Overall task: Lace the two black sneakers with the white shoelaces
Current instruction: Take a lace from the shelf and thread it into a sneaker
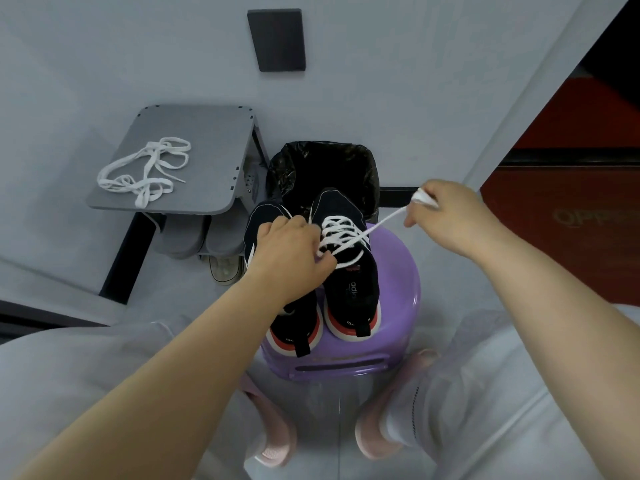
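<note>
Two black sneakers stand side by side on a purple stool, toes pointing away from me. The right sneaker has a white shoelace crossed through its eyelets. My right hand grips one end of that lace and holds it taut, up and to the right. My left hand lies over the left sneaker and pinches the lace at the right sneaker's eyelets. A second white shoelace lies loose in a heap on a grey shelf at the left.
A bin with a black bag stands just behind the stool. Grey slippers and a pale shoe sit under the grey shelf. My knees in grey trousers and pink slippers flank the stool. A red wall panel is on the right.
</note>
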`<action>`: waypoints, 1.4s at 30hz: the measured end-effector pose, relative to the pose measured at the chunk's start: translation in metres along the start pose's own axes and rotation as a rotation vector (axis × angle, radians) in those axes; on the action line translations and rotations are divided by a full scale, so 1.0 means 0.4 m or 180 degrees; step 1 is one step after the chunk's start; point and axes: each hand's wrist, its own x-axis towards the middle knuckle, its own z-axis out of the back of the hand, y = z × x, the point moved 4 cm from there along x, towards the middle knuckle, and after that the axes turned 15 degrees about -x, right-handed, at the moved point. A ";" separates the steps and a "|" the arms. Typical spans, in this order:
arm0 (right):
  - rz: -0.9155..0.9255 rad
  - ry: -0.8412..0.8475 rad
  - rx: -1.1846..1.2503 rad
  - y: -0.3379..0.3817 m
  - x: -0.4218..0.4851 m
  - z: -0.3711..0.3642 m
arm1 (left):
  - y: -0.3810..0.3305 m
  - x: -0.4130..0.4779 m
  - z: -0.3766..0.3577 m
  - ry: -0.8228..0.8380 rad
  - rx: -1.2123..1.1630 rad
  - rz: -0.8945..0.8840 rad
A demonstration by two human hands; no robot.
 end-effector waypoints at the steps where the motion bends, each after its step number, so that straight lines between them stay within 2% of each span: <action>1: 0.0002 -0.0026 0.0076 -0.001 0.000 0.005 | -0.003 0.000 0.003 -0.0051 -0.0137 0.0017; 5: 0.0146 0.0278 0.0061 0.006 -0.009 -0.016 | -0.002 0.005 -0.007 -0.0013 -0.0152 -0.0011; 9: -0.0129 -0.0335 0.0109 -0.042 0.010 0.031 | 0.002 0.006 -0.018 0.0098 -0.0109 -0.0034; 16: 0.0088 -0.0376 -0.0123 -0.043 -0.002 0.027 | -0.002 0.001 -0.019 0.0133 -0.0050 -0.0064; 22: 0.0264 0.0180 0.0535 -0.007 -0.016 0.017 | -0.021 -0.011 -0.016 0.0370 0.0430 -0.0033; 25: 0.0315 0.0471 0.0822 -0.002 -0.022 0.013 | -0.023 -0.012 0.006 0.0380 0.0355 0.0005; 29: 0.0344 0.0523 0.1434 -0.006 -0.020 0.018 | -0.012 -0.010 0.073 0.0482 0.0020 0.0228; 35: 0.0534 0.0308 0.1490 -0.009 -0.022 0.024 | 0.057 -0.023 0.167 0.0983 0.0778 0.1141; 37: 0.0460 0.0233 0.1532 -0.012 -0.020 0.026 | 0.062 -0.026 0.178 0.0952 0.0998 0.1314; 39: 0.0406 0.0107 0.1206 -0.014 -0.017 0.027 | 0.052 -0.018 0.170 0.0790 0.1098 0.1236; 42: 0.0436 0.0087 0.0725 -0.012 -0.016 0.016 | -0.006 0.000 0.117 0.0318 0.0278 0.0737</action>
